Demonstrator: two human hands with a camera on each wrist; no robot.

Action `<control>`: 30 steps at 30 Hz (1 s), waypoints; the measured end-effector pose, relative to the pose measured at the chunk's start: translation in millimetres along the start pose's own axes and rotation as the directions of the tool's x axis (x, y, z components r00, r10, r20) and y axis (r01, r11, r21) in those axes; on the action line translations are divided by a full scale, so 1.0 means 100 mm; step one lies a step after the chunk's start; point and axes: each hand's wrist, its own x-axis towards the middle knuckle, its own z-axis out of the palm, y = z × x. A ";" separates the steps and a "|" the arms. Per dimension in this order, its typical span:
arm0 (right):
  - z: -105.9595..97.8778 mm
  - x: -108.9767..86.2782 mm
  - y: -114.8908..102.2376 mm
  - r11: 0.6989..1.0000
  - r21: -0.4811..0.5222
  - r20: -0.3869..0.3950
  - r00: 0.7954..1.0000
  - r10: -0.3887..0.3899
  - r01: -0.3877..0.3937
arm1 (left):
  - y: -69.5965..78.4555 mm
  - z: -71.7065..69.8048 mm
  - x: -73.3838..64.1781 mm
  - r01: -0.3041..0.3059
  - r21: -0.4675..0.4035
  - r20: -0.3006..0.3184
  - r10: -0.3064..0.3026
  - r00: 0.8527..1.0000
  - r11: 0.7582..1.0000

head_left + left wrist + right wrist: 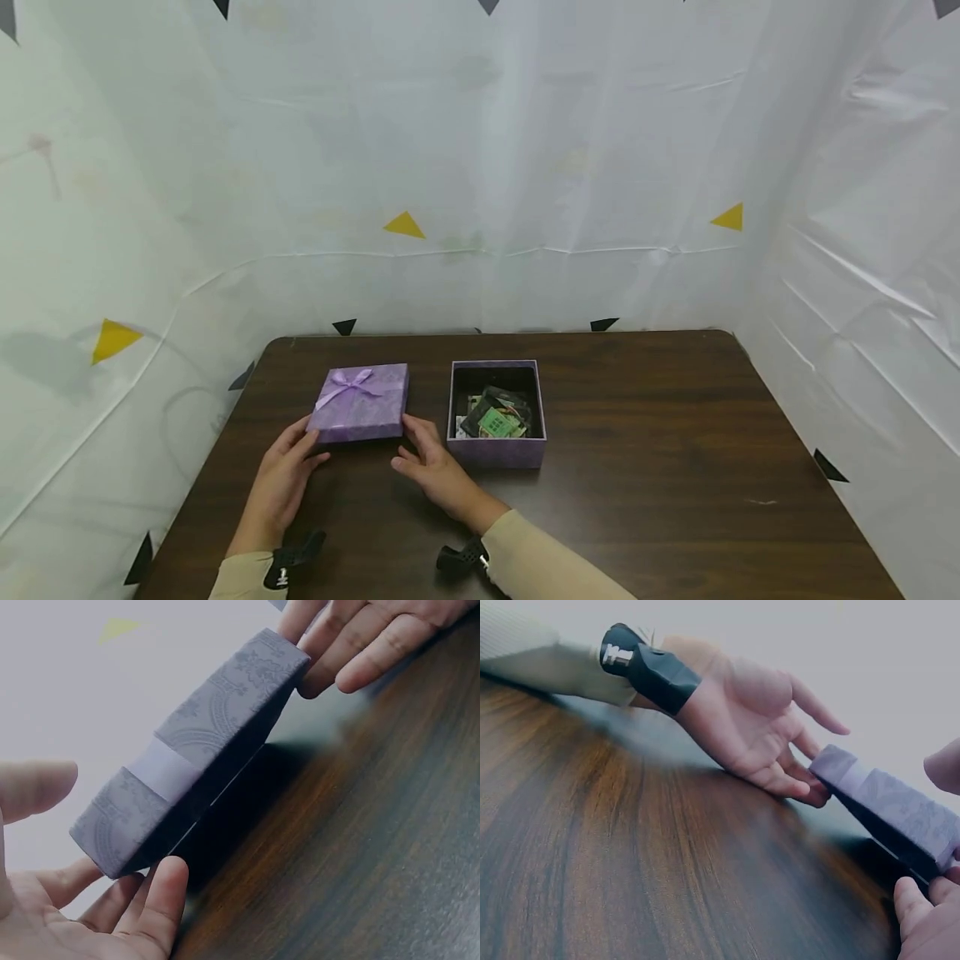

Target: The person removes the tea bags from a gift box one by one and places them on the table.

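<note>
A purple gift-box lid point(363, 407) with a ribbon bow is at the table's left side. In the left wrist view its near edge point(217, 720) stands off the tabletop, with a dark gap beneath. My left hand point(279, 483) touches the lid's near left corner, fingers partly under the edge; its thumb is held apart from the lid in the left wrist view. At the opposite side, my right hand point(438, 479) touches the lid's right edge with its fingertips, thumb apart in the right wrist view. To the right stands the uncovered purple box point(497, 454), holding small green and black flat pieces point(498, 417).
Under everything lies a dark wood-grain table point(675, 467). White sheeting point(480, 167) with yellow and black triangles hangs behind and along both sides. A black strap point(461, 560) is on the right wrist, another point(296, 554) on the left.
</note>
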 end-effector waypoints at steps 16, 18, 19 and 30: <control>-0.01 0.00 -0.01 1.000 -0.006 0.006 1.000 0.002 -0.002 | 0.02 0.06 0.01 0.010 -0.087 -0.071 -0.017 0.997 0.996; -0.02 0.01 -0.01 1.000 -0.005 0.006 1.000 -0.006 0.006 | 0.02 0.07 0.01 -0.004 -0.084 -0.082 -0.003 0.997 0.996; -0.02 0.01 -0.01 1.000 -0.006 0.006 1.000 -0.010 0.010 | 0.02 0.08 0.01 -0.010 -0.086 -0.087 0.003 0.996 0.996; -0.02 0.01 0.01 0.999 -0.033 0.040 0.998 -0.039 0.041 | 0.00 0.09 0.00 -0.060 -0.093 -0.141 0.047 0.989 0.994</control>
